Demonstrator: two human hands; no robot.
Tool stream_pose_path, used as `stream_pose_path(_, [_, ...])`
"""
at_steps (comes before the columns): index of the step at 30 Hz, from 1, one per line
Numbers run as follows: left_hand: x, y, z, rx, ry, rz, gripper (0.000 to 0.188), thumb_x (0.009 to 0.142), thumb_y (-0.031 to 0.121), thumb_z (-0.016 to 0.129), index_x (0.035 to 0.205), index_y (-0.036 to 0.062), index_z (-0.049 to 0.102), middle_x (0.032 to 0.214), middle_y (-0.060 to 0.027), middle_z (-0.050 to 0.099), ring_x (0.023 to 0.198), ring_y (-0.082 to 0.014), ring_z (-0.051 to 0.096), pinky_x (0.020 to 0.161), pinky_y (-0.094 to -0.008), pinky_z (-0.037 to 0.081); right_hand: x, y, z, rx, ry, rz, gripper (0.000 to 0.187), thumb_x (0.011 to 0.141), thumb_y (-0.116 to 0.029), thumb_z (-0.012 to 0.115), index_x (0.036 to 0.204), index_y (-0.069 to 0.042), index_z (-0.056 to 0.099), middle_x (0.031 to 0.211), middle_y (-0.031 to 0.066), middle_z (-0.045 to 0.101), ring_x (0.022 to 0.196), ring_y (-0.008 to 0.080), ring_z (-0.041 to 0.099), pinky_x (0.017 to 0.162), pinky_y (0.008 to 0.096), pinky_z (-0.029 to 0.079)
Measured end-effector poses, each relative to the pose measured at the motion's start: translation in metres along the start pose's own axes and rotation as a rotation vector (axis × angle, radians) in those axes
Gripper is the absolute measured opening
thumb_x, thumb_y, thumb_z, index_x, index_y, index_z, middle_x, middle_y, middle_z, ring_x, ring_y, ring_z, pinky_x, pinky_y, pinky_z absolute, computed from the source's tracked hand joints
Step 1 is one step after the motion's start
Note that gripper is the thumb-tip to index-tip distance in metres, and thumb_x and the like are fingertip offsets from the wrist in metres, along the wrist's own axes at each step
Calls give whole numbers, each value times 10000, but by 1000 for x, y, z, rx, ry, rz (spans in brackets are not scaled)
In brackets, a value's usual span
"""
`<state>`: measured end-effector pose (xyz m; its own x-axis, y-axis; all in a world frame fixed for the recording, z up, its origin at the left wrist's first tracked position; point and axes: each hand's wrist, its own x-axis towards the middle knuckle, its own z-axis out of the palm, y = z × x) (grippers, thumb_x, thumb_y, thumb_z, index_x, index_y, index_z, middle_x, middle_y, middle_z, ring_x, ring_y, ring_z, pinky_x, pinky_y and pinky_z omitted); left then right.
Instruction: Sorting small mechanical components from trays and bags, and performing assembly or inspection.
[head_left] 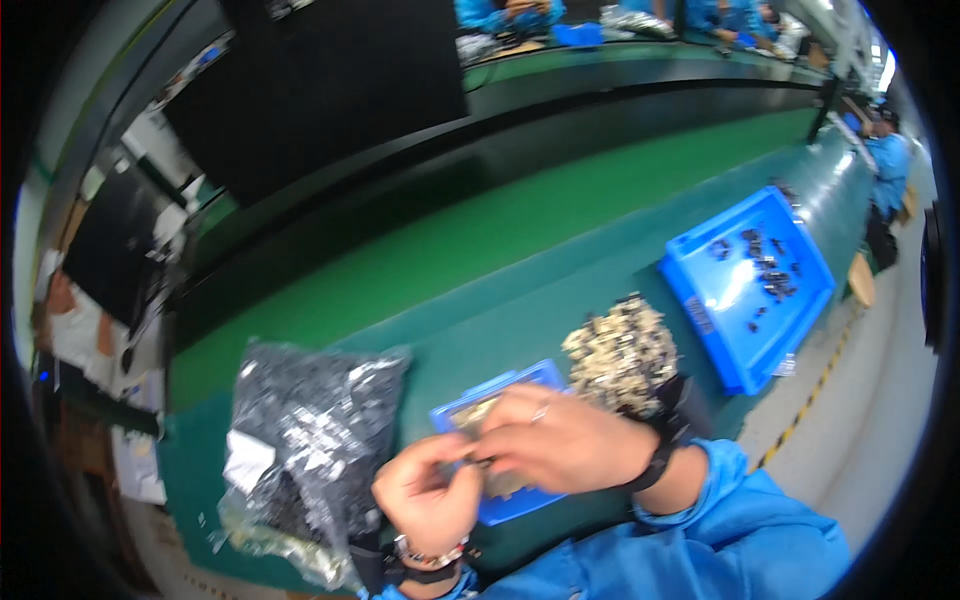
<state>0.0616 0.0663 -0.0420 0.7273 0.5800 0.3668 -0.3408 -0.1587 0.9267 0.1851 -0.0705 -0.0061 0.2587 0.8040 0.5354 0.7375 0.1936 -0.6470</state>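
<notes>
My left hand (pixel 432 497) and my right hand (pixel 565 442) meet over a small blue tray (pixel 508 512). Both are closed, thumbs and fingers pinched together around something small and dark that blur and the fingers hide. Pale small pieces (pixel 470 414) show inside the tray, partly covered by my right hand. Just beyond my right hand lies a loose heap of small cream and dark parts (pixel 622 350). Left of my left hand rests a clear plastic bag (pixel 320 420) full of dark pieces, with a white label on it.
A larger blue bin (pixel 735 300) with scattered small dark parts stands at the right on the green table (pixel 480 345). Behind runs a green conveyor belt (pixel 600 190), with a black panel (pixel 320 90) above its left part. Other people in blue work farther off.
</notes>
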Motion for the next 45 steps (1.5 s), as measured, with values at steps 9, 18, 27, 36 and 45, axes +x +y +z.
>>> stream_pose_path(9, [1, 20, 1, 58, 0, -252, 547, 764, -153, 665, 1278, -51, 507, 790, -28, 635, 716, -72, 569, 689, -191, 465, -2, -4, 19, -264, 64, -3, 220, 834, -131, 591, 1041, -59, 591, 945, 80, 539, 916, 255, 549, 762, 355, 437])
stream_pose_path(18, [0, 25, -2, 179, 45, -145, 656, 822, -118, 671, 1396, -35, 364, 908, -74, 668, 823, -100, 607, 766, -224, 488, -7, 6, -4, 720, 484, 296, 178, 911, -188, 630, 927, -11, 647, 947, 97, 630, 830, 219, 581, 730, 377, 482])
stream_pose_path(27, [17, 6, 0, 130, 126, 35, 353, 899, -43, 594, 1246, -40, 530, 886, -79, 666, 827, -130, 619, 788, -256, 484, -21, 33, -63, 1810, 901, -38, 556, 1054, -410, 284, 585, -137, 404, 546, -21, 303, 558, 125, 311, 563, 284, 265])
stream_pose_path(36, [29, -10, -11, 507, -110, 54, 390, 832, -76, 574, 1218, -17, 592, 1371, -188, 516, 1291, -281, 484, 1088, -379, 352, -5, 8, -32, 100, -56, 224, 151, 799, -55, 684, 945, -38, 716, 838, 110, 676, 767, 287, 625, 741, 362, 496])
stream_pose_path(45, [29, -9, -13, 525, -182, 23, 405, 796, -104, 490, 1169, -15, 621, 1287, -192, 583, 1219, -300, 551, 1050, -380, 397, -6, 3, -44, -311, 197, 316, 193, 695, 28, 703, 880, -26, 709, 860, 117, 680, 811, 324, 624, 731, 400, 494])
